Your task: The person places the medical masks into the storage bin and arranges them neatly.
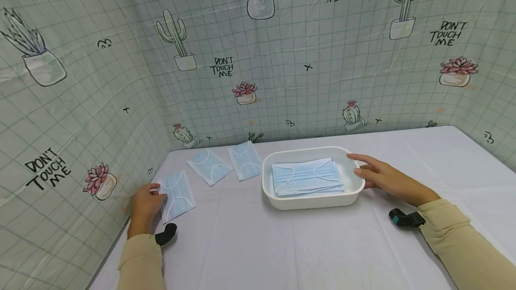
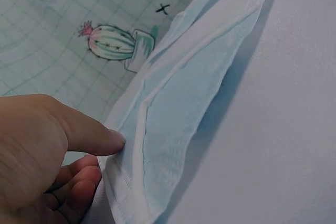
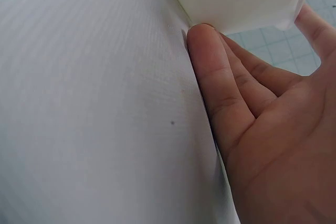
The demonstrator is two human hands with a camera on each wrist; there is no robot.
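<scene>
1. One mask [image 1: 177, 196] sits just right of the left hand [image 1: 146, 202], which I see drawn narrow, pinching its near edge. My left wrist view shows a shadow beside it on the table [image 1: 250, 245]; I cannot tell how much of it is lifted.
2. Two more lie beyond that hand and to its right: a second mask [image 1: 209, 166], then a third mask [image 1: 244, 160] near the box [image 1: 314, 203].
3. The right hand [image 1: 389, 180] grips the box by the end nearest it, digits at the rim; my right wrist view puts a fingertip low against the outer wall.
4. Left of that hand, inside the box, I have a stack [image 1: 308, 177] of masks, ear loops showing on top.
5. Beyond both hands I see printed cloth [image 1: 290, 88].
</scene>
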